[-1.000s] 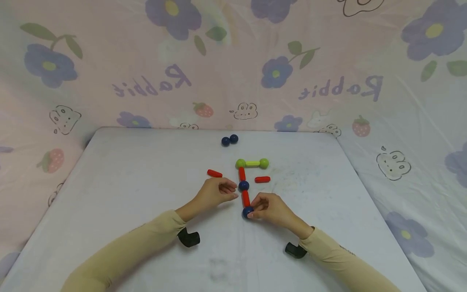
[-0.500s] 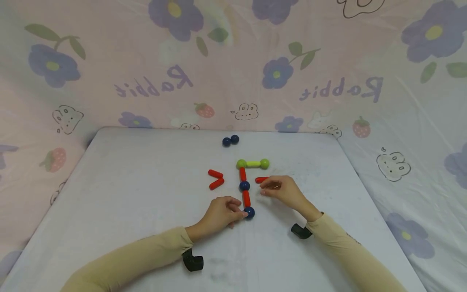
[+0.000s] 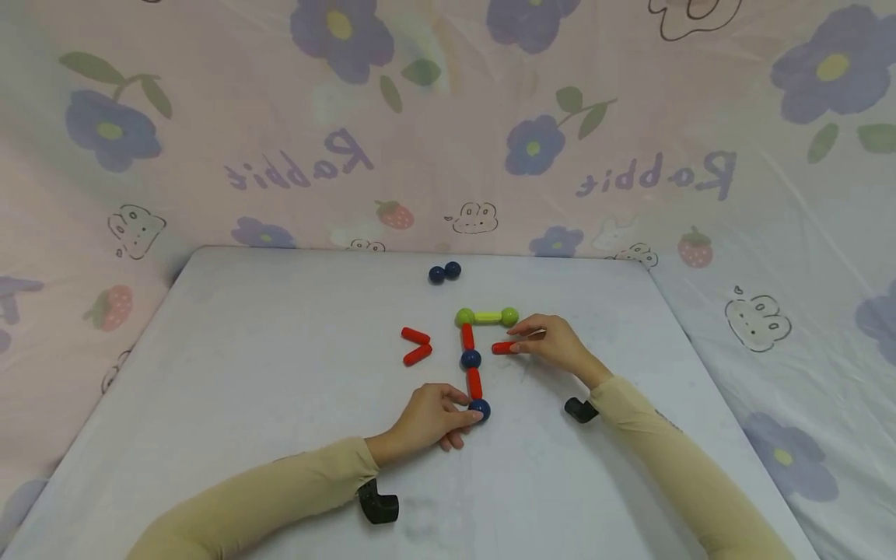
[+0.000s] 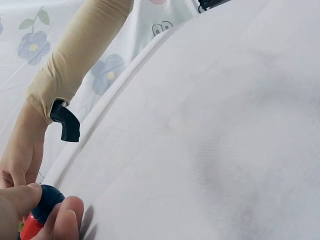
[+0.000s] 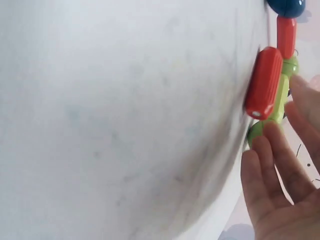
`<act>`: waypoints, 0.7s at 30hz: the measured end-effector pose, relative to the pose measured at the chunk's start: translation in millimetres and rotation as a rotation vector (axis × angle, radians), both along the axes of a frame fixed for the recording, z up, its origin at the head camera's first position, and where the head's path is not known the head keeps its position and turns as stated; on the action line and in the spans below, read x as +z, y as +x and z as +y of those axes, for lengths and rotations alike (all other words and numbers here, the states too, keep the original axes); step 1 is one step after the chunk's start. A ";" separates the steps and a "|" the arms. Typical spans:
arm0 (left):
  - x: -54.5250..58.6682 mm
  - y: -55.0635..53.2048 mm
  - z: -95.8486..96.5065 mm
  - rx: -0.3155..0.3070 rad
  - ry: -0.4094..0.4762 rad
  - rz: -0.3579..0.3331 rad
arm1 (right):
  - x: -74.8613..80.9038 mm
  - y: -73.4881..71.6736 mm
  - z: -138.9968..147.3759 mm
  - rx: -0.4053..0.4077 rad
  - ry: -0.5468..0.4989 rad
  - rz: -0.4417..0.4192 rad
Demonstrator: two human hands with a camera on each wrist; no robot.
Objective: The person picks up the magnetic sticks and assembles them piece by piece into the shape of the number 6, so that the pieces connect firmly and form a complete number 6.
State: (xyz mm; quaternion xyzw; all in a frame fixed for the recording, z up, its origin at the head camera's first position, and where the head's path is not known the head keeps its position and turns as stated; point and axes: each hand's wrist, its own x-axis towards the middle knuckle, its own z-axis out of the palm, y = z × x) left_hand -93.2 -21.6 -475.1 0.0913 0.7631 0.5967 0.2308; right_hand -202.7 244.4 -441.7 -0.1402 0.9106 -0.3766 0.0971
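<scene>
A chain of magnetic sticks and balls lies on the white table. Its near end is a dark blue ball (image 3: 480,409), pinched by my left hand (image 3: 425,417); the left wrist view shows thumb and fingers on either side of this blue ball (image 4: 47,201). From there red sticks (image 3: 474,383) run through a middle blue ball (image 3: 471,359) to a green ball (image 3: 465,316), where a light green stick (image 3: 488,317) leads right to another. Right of the chain lies a loose red stick (image 3: 502,348). My right hand (image 3: 556,342) hovers at its right end, fingers spread around it without gripping.
Two loose red sticks (image 3: 417,355) form a V left of the chain. Two dark blue balls (image 3: 444,272) sit near the table's back edge. A black device (image 3: 378,507) hangs under the left wrist and another black device (image 3: 581,410) under the right. Patterned cloth (image 3: 434,179) hangs behind.
My left hand has come down from beside the middle ball to pinch the near blue ball. Letting go of that ball, my right hand has moved up and right to the loose red stick.
</scene>
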 end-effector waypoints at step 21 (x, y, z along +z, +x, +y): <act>3.2 -1.2 2.1 -0.054 -0.041 0.039 | -8.8 -10.4 -1.8 0.133 0.052 0.021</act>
